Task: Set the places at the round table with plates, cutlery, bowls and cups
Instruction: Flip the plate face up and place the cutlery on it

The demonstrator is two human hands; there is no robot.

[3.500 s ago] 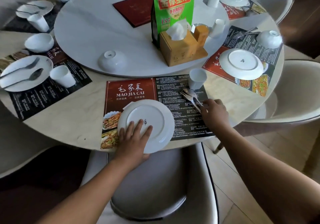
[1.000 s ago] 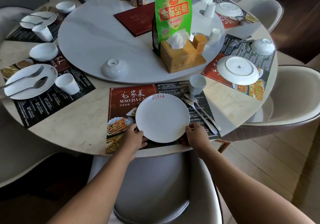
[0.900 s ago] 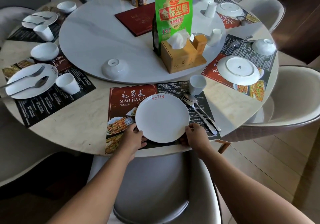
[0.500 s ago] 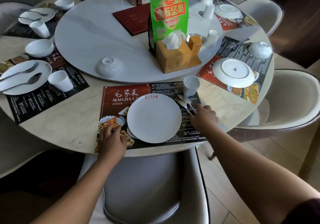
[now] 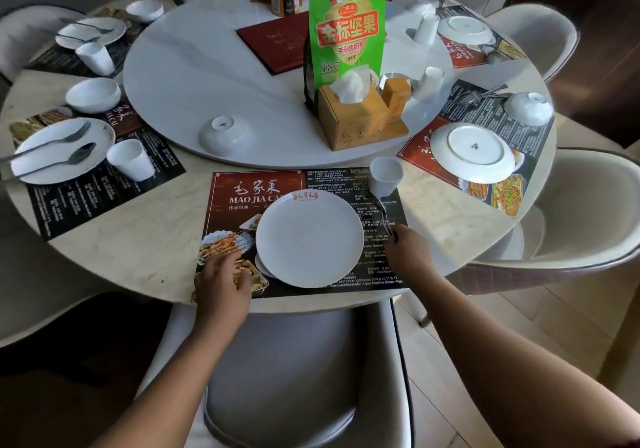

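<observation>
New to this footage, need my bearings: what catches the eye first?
The tall green snack bag on the turntable, behind a wooden tissue box, stands out most. Nearest, a white plate lies on a red-and-black placemat, left hand resting on the mat, right hand gripping cutlery beside it.

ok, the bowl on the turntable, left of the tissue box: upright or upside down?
Upside down. The bowl rests rim-down on the turntable, with its foot ring and base mark facing up.
</observation>
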